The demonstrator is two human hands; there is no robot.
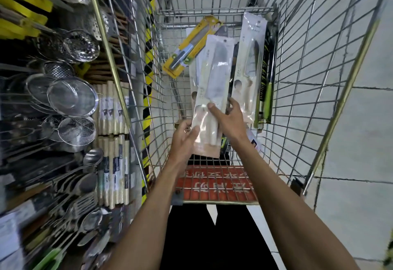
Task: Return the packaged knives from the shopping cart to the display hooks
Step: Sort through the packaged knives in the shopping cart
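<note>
Both my hands hold a packaged cleaver (213, 82) in a pale clear pack above the wire shopping cart (302, 74). My left hand (184, 140) grips its lower left edge, thumb on the front. My right hand (228, 118) pinches its right edge near the handle. Another pale pack lies just behind it. In the cart a yellow-carded knife (191, 46) lies at the far left, a white packaged knife (248, 63) leans on the right wall, and a black pack with a green-handled knife (266, 82) stands beside it.
To the left, display racks hold metal strainers (72, 97), skimmers, ladles and spoons (91, 159), plus wrapped rolling pins (112, 163). A black-and-yellow striped strip (146, 99) runs along the shelf base. The cart's red child-seat flap (217, 184) is near me. Grey floor tiles lie right.
</note>
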